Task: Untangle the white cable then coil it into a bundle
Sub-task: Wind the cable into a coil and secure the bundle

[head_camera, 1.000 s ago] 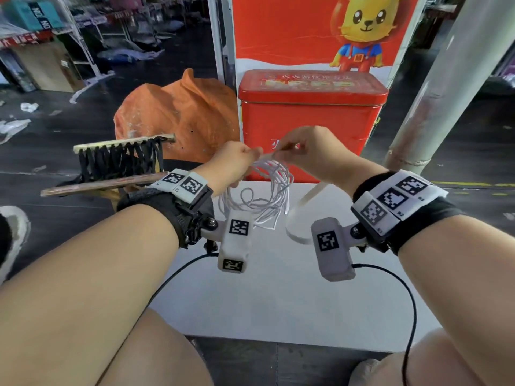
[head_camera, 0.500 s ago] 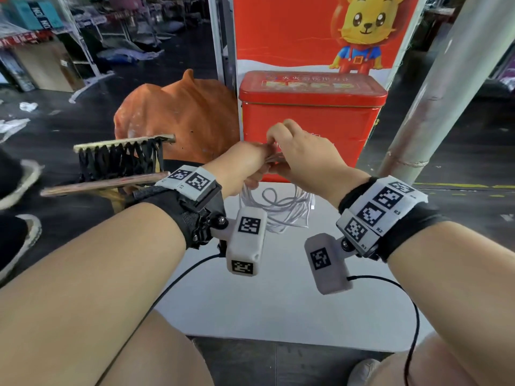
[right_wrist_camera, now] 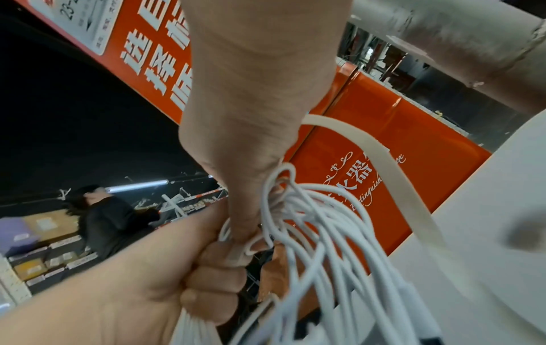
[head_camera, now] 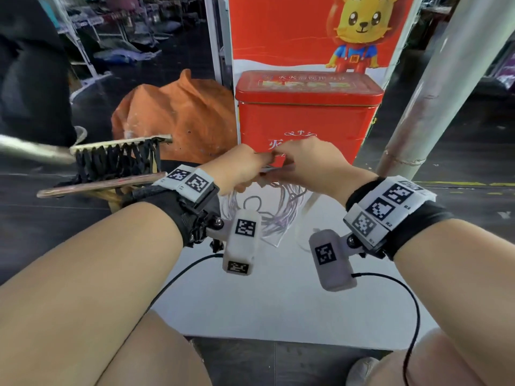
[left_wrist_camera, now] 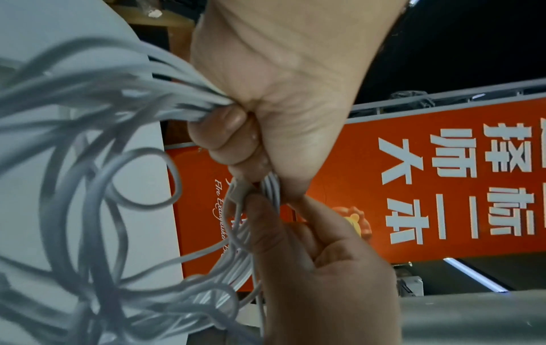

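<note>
- While the coil is hanging between my two wrists, I am gripping the white cable (head_camera: 267, 210) at its top with the left hand (head_camera: 237, 169), fingers curled tightly round the gathered strands.
- I am pinching a few strands just beside that fist with the right hand (head_camera: 309, 162), thumb and fingers closed on them; the two hands are touching.
- The bundle is being held in the air above the white bench (head_camera: 278, 296), in front of the red tin (head_camera: 306, 112), apart from both.
- Progress, as I am judging it: most of the cable is already lying in loops, so the untangling seems largely done; the loops are uneven and several are straying sideways, so tidying and securing are remaining.
- A flat pale strap (right_wrist_camera: 393, 172) is arching beside the loops; whether it is meant as a tie I cannot tell.
- Orientation: the coil's long axis is running roughly vertically, gathered end up in my fists, loop ends pointing down toward the bench.
</note>
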A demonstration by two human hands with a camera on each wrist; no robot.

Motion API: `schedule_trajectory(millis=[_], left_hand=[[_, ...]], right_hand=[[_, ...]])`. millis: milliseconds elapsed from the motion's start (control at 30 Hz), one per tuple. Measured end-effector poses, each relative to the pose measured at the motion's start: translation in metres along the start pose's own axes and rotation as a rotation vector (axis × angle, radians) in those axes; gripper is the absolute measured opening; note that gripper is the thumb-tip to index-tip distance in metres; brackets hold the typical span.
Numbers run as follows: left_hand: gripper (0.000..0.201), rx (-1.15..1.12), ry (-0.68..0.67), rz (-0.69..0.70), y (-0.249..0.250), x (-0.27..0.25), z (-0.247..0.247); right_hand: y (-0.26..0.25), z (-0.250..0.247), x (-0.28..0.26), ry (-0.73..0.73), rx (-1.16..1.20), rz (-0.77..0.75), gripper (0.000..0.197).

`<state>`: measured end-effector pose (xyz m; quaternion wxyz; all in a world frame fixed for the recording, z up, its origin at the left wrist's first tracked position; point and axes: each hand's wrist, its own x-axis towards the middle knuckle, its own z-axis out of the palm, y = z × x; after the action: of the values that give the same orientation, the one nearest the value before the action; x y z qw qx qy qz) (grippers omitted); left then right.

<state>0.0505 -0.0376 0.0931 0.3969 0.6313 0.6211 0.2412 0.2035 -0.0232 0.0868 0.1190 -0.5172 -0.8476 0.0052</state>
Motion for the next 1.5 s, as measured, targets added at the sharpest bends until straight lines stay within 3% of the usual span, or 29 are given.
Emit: schedule_trajectory(millis=[233, 333, 500, 700, 833, 933, 1100, 1233, 1300, 1400, 1500], left_hand=[[0.038, -0.086, -0.132, -0.177, 0.005, 0.0, -0.004], [0.039, -0.135, -0.134, -0.163, 0.007, 0.001, 0.0], [0.031, -0.176, -0.066, -0.106, 0.011, 0.003, 0.002], [0.031, -0.214, 0.028, -0.027, 0.016, 0.002, 0.003], [0.038, -0.242, -0.039, -0.009, 0.017, 0.001, 0.006], [0.031, -0.269, -0.053, 0.052, 0.014, 0.0, 0.003], [0.032, -0.3, -0.001, 0.118, 0.012, 0.0, 0.004], [0.017, -0.287, 0.042, 0.171, 0.012, 0.001, 0.006], [0.019, -0.279, 0.031, 0.2, 0.012, 0.001, 0.006], [0.035, -0.301, -0.034, 0.128, 0.013, 0.001, 0.005], [0.036, -0.295, -0.061, 0.109, 0.011, 0.001, 0.004]], right_hand=[[-0.015, 0.0, -0.009, 0.054, -0.321, -0.129, 0.043], [-0.016, 0.004, -0.007, 0.057, -0.357, -0.109, 0.039], [-0.017, 0.004, -0.008, 0.124, -0.313, -0.016, 0.027], [-0.016, 0.003, -0.008, 0.253, -0.213, 0.031, 0.043], [-0.014, 0.006, -0.011, 0.319, -0.182, -0.013, 0.048], [-0.013, 0.005, -0.012, 0.384, -0.082, -0.02, 0.052], [-0.008, 0.0, -0.008, 0.323, -0.011, 0.104, 0.045], [-0.004, 0.004, -0.008, 0.342, -0.072, 0.04, 0.037], [-0.003, 0.006, -0.008, 0.388, -0.052, -0.012, 0.037], [-0.003, 0.007, -0.012, 0.467, -0.036, -0.093, 0.034], [-0.006, 0.005, -0.011, 0.39, -0.044, -0.042, 0.036]])
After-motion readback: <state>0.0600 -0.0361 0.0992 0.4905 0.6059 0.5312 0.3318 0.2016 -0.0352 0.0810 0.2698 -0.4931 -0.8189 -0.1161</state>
